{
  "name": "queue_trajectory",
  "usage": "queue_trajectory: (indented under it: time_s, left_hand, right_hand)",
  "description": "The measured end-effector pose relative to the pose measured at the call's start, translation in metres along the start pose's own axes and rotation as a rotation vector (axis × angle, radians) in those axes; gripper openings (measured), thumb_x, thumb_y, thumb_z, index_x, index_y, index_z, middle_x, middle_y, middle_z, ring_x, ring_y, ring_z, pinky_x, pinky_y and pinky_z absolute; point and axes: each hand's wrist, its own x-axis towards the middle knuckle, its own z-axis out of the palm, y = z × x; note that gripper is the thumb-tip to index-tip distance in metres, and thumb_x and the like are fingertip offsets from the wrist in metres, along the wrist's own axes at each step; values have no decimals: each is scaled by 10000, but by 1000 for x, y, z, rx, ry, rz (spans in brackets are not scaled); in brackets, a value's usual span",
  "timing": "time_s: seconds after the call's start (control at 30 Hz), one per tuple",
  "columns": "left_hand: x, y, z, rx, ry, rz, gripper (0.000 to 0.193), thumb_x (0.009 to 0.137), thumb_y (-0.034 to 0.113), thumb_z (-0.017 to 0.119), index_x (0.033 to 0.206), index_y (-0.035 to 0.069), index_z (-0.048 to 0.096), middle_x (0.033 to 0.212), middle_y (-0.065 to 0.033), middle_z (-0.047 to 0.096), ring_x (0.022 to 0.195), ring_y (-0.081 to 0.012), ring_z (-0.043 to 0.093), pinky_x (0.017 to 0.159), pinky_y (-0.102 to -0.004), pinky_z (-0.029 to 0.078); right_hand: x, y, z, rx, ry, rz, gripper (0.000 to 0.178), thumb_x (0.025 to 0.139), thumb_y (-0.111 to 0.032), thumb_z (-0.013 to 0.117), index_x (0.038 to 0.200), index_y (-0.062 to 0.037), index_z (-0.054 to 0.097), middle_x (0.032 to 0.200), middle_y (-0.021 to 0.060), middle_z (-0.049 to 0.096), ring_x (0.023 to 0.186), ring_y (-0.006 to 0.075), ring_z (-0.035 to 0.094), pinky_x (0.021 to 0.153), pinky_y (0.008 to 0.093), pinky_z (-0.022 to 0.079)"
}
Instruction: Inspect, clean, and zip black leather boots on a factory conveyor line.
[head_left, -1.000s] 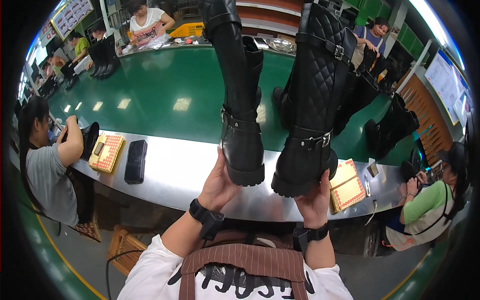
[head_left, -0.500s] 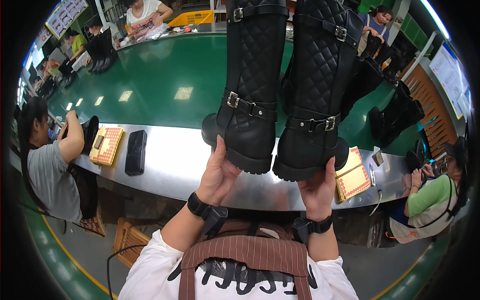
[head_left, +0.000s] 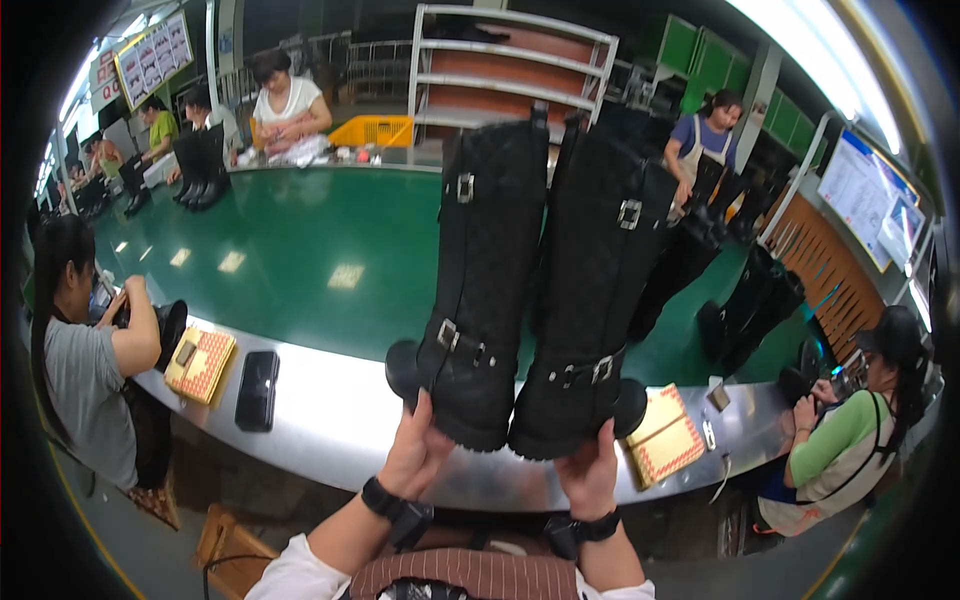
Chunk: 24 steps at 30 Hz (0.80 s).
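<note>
I hold a pair of tall black quilted boots upright before me, above the metal edge of the table. My left hand (head_left: 413, 452) grips the left boot (head_left: 490, 260) low at the foot, thumb on its side and fingers under the sole. In the same way my right hand (head_left: 588, 472) is closed at the foot of the right boot (head_left: 592, 290). The toes point outward, left and right. Each boot has buckled straps at the ankle and near the top. Some of my fingers are hidden beneath the thick soles.
Yellow-and-red boxes (head_left: 200, 366) (head_left: 664, 436) flank the boots. A black phone (head_left: 257, 390) lies left on the metal strip (head_left: 330, 440). More black boots (head_left: 750, 305) stand right on the green tabletop (head_left: 270, 230). Co-workers sit left (head_left: 85, 380) and right (head_left: 835, 440); others work across.
The head view has tilted upward, bringing the shelf and the boot tops into sight. The boots and both hands appear lower and slightly farther left, still gripped alike.
</note>
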Motion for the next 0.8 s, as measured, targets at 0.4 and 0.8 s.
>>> queue_trajectory:
  time_s: [0.4,0.8]
  left_hand:
    - [-2,-5,-37,-28,-86,-214,654,928,477,545,1426,126,306,1393,-105,468,1266,-270,488,1022,-442,436]
    - [1,-12,-37,-677,-317,-726,437,980,278,458,1322,9,498,1217,-173,623,1061,-267,649,980,-415,507]
  right_hand:
    - [0,8,-32,21,-211,133,642,876,-464,642,1359,-83,459,1334,70,549,1230,260,516,1044,420,402]
    - [3,-68,-29,-1096,-565,-242,526,645,-96,879,1101,2,636,1062,87,679,1003,221,635,941,363,469]
